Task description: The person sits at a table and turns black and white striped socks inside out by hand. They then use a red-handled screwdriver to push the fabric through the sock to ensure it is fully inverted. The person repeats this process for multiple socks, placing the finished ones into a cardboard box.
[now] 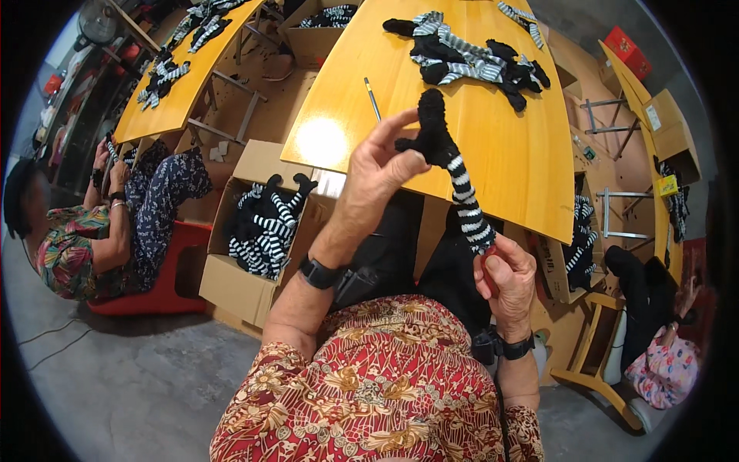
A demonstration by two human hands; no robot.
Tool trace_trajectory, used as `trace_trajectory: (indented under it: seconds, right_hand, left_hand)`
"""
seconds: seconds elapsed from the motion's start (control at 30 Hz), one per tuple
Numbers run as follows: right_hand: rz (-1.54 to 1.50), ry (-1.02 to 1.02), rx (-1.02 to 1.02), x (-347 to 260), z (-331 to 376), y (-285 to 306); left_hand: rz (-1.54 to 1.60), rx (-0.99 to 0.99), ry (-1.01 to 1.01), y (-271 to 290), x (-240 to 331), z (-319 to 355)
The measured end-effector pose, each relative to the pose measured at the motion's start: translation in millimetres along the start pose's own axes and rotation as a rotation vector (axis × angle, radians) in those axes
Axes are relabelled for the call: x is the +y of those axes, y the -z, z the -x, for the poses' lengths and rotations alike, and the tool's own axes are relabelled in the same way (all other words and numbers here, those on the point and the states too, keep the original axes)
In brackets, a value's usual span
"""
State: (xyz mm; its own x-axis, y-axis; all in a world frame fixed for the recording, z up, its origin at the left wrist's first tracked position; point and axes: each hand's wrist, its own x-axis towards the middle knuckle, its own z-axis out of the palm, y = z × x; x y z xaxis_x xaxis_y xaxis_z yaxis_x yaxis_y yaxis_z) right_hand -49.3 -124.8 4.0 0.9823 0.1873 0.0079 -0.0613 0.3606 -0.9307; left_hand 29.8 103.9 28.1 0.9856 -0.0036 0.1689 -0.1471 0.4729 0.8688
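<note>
We hold a long black plush piece with a black-and-white striped tail (456, 165) stretched between both hands, in the air just over the near edge of the yellow worktop (508, 154); our left hand (382, 158) has its fingers (400, 123) clamped on the black fuzzy upper end, thumb against forefinger; our right hand (508, 281) sits below and off the near edge of the worktop, its fingers curled shut on the striped lower tip, together with a small red thing we cannot make out; the piece runs slanted from the upper end down to the right hand; both wrists carry black watches; on the worktop, past the held piece toward the far side, lies a pile of black and striped plush pieces (473, 58); a thin pencil (372, 98) lies on the worktop left of the held piece; off the left edge of the worktop, on the floor, stands an open cardboard box (246, 223) holding more striped pieces; farther left of the worktop another person (85, 231) sits on a red stool
</note>
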Motion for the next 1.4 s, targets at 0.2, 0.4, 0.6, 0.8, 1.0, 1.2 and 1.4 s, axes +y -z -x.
trace_trajectory:
  seconds: [0.2, 0.4, 0.6, 0.8, 1.0, 1.2, 1.4]
  right_hand:
    - [0.05, -0.073, -0.034, -6, 3, -3]
    - [-0.088, -0.111, 0.019, -1, 5, -5]
    - [-0.033, -0.023, 0.067, 9, 6, -12]
    - [0.318, -0.041, 0.063, -7, 9, 1]
    - [0.436, -0.035, 0.01, -8, 13, 2]
    - [0.378, -0.002, 0.036, -4, 15, -1]
    - [0.112, 0.016, 0.108, 14, 15, -14]
  left_hand:
    - [0.026, 0.036, -0.043, 8, -6, -11]
    - [-0.03, 0.03, -0.027, 3, -17, -8]
    - [0.136, 0.023, 0.018, -7, -34, 1]
    - [-0.099, 0.048, 0.073, 7, 4, -8]
    - [-0.125, -0.036, 0.11, 15, 16, -17]
    - [-0.064, -0.061, 0.083, 12, 0, -15]
    - [0.098, 0.067, -0.025, -10, -34, -4]
